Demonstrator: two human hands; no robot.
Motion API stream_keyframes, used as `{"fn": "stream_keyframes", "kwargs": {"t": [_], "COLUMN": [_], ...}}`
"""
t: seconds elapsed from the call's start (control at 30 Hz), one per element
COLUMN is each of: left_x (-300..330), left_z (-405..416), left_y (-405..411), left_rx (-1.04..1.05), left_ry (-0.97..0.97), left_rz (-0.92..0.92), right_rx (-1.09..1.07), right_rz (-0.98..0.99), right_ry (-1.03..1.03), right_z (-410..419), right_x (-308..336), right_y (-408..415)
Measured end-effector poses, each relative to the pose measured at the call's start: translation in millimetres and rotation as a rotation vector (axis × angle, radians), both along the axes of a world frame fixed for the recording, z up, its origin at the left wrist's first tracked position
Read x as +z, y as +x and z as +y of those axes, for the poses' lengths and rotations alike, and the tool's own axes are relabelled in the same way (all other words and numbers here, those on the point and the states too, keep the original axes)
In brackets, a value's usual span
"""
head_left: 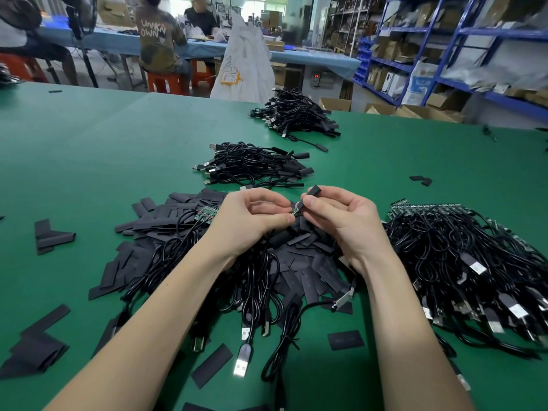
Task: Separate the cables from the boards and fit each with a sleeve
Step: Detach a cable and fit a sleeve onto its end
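Two hands (296,221) (four cable heaps (255,166))

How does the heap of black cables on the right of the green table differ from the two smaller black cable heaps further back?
The right-hand heap is bigger and shows bare green boards along its far edge; the two rear heaps are smaller, with black sleeves on their cable ends. The right-hand heap sits beside the person's right hand, the rear heaps beyond both hands. All hold black USB cables.

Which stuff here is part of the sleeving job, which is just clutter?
Job:
- left hand pinching small board
- right hand holding black sleeve
- sleeve pile
- unsleeved cables
- finished cables

Lying about:
- white bag
- cardboard boxes
- shelves
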State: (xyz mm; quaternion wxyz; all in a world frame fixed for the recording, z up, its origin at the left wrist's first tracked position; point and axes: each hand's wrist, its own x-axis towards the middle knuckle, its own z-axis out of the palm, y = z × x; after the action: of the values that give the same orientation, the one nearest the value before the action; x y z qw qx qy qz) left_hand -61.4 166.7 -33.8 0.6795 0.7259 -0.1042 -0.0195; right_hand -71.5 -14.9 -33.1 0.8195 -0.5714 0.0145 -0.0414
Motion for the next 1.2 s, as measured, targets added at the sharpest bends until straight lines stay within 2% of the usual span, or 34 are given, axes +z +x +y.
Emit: {"fn": "stream_keyframes", "kwargs": {"t": [0.2, 0.37, 0.53, 0.63, 0.8, 1.2], "left_x": [0, 0, 2, 4, 7, 4], "left_z": [0, 1, 0, 2, 13, -4], "left_y": [0, 0, -1, -1, 2, -3], "left_rx": [0.02, -0.035, -0.044, -0.054, -0.108, 0.085], "left_ry": [-0.027, -0.054, -0.062, -0.004, 0.214, 0.237], "left_rz": [-0.004, -0.022, -0.038, -0.039, -0.04, -0.263], "right_rx": [-0.015, 0.031, 0.108, 0.1, 0.059, 0.057], "right_rz": [-0.079, -0.035, -0.013, -0.005, 0.034, 0.097], "right_ry": [-0.065, 0.092, 0.088, 0.079, 0.097, 0.158], "right_z": [1, -2, -2, 0, 3, 5], "right_x": [1, -4, -4, -6, -7, -3], "right_y": [-1, -2, -1, 0, 1, 1]}}
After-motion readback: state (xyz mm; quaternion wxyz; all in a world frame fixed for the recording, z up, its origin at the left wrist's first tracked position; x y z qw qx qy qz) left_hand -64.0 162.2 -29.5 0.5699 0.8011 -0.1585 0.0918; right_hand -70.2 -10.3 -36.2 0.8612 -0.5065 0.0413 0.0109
